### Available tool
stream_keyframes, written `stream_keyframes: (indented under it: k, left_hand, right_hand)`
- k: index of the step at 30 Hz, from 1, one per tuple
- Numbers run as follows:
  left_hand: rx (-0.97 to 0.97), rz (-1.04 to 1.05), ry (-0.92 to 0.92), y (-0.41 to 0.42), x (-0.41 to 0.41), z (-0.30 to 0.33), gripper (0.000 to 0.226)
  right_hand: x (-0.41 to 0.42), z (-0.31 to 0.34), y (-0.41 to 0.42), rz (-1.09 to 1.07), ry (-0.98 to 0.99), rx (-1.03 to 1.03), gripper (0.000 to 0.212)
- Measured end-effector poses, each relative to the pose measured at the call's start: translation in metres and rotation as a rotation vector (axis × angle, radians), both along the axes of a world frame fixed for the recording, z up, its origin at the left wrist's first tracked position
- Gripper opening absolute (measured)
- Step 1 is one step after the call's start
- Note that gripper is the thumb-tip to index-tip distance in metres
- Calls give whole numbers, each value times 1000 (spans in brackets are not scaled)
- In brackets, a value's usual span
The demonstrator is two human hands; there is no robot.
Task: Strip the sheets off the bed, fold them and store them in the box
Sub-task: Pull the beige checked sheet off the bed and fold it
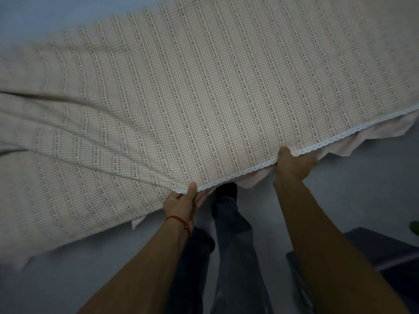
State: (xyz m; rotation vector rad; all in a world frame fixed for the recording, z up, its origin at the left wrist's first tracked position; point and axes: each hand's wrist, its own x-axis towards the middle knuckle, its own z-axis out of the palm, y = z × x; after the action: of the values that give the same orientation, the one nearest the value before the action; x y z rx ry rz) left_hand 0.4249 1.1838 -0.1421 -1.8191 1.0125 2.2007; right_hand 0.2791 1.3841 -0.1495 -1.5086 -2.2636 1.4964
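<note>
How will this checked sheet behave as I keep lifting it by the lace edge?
The sheet probably stays floppy: it sags and creases between the left hand and right hand. It looks thin, so likely light, though apt to billow.

Both hands pinch the sheet [204, 91] by its lace edge, left hand [181, 203] low, right hand [294, 165] higher, sheet spread out above the grey floor [351, 189].

The sheet [204, 98] pinched along its edge by the left hand [181, 203] and right hand [294, 165] is matt woven cloth, finely checked, its hem beside the thumbs trimmed with white lace [317, 148].
</note>
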Motion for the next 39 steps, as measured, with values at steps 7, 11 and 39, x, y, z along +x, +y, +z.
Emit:
stream_keyframes:
  k: [7,11,39]
  left_hand:
    - [-22,-74,-75,-14,-1,-11,15]
    - [-24,-3,-75,-53,3,1,8]
    - [61,-10,274,-190,81,12,28]
  right_hand:
    - [40,14,-139,1300,223,467,70]
    - [36,2,-173,1652,53,521,76]
    - [32,-8,-166,1819,-132,445,75]
